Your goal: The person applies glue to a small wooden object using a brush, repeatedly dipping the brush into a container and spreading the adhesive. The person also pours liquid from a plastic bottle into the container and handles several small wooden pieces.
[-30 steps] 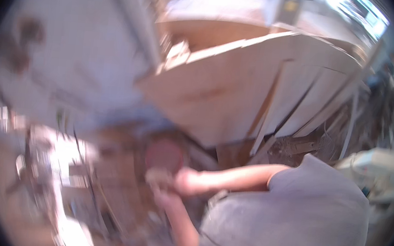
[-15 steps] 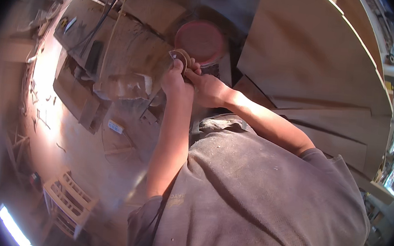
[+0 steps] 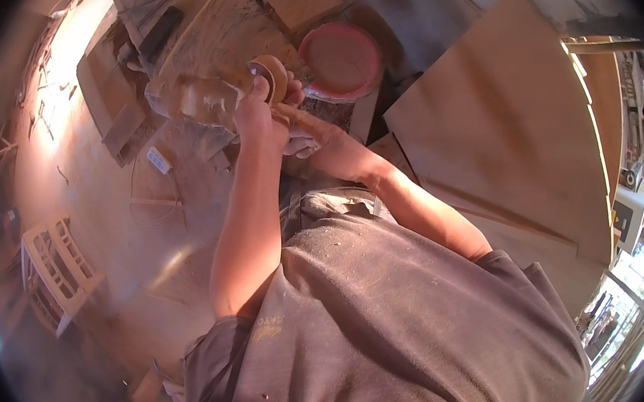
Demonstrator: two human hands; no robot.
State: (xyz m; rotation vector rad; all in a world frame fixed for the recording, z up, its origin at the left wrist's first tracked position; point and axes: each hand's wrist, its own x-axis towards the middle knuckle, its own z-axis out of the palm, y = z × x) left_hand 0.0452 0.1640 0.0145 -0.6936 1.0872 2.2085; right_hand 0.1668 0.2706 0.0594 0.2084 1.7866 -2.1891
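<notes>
My left hand (image 3: 257,117) is closed around a tan ring-shaped roll, apparently tape (image 3: 274,75), with the thumb on its near side and fingers behind. Just to the right, my right hand (image 3: 326,141) meets the left below the roll. Its index finger points left toward the roll, and the other fingers are curled in. Whatever those fingers pinch is too small and partly hidden to make out. Both hands are held up in front of my body, over a dusty wooden work surface (image 3: 228,45).
A round red-rimmed tub (image 3: 341,62) stands beyond my hands. Large brown boards (image 3: 493,117) lean at the right. A clear plastic bag or wrapping (image 3: 200,100) lies on the work surface at left. On the floor are a wooden chair frame (image 3: 59,269) and a small white box (image 3: 159,160).
My view has shifted and turned a little. Both hands have moved slightly left with the roll, which is now tipped to show more of its ring. The right fingers show more below it.
</notes>
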